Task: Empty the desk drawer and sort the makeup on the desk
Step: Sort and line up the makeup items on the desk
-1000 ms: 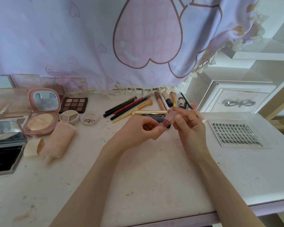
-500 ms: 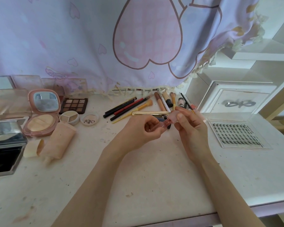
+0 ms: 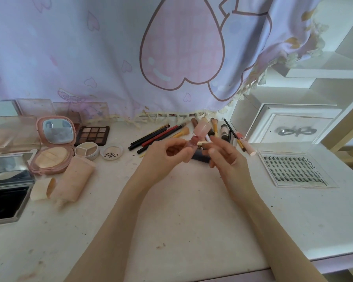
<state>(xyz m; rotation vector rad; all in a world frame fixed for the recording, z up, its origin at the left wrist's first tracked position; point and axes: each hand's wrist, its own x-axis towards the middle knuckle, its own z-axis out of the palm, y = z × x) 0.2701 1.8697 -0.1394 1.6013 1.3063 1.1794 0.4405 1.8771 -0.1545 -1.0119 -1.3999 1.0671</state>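
Most makeup already lies grouped on the desk (image 3: pixel 192 220), while her left hand (image 3: pixel 167 153) grips a pink lip-gloss tube (image 3: pixel 193 142), right hand (image 3: pixel 226 157) fingers loosely apart beside it, unsorted.

Both my forearms reach forward, converging. Left hand (image 3: pixel 167 154) fingers curled in a pinch grip; right hand (image 3: pixel 227 159) beside it, fingers loosely bent.
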